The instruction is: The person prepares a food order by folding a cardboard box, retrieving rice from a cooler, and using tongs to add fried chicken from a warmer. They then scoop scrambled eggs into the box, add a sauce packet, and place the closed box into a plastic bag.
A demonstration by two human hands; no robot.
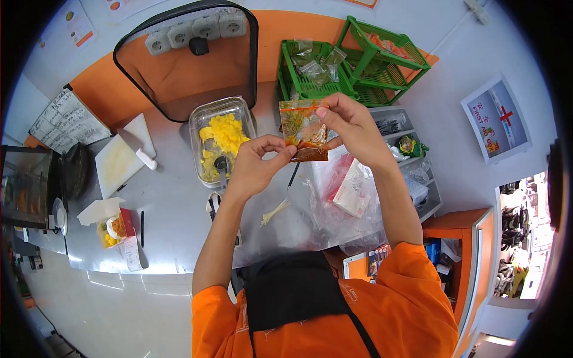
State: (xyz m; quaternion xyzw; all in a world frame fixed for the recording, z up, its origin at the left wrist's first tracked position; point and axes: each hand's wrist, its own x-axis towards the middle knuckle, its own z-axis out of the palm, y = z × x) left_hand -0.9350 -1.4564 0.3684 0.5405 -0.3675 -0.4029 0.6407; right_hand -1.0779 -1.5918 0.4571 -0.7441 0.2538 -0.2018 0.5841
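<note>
I hold a small clear plastic pouch (304,132) up over the counter, between both hands. It is filled with red-brown and orange-green contents. My left hand (256,164) pinches its lower left edge with thumb and fingers. The fingertips of my right hand (353,126) grip its upper right corner. Just left of the pouch, a clear tub (222,138) of yellow food stands on the steel counter (173,209), with a dark utensil handle (222,170) sticking out of it.
Loose clear plastic bags (349,200) lie on the counter's right side. Green baskets (310,74) holding small pouches stand at the back. A white cutting board with a knife (122,158), a dark curved screen (188,59), a small carton of food (113,227) and a pale scrap (274,212) are nearby.
</note>
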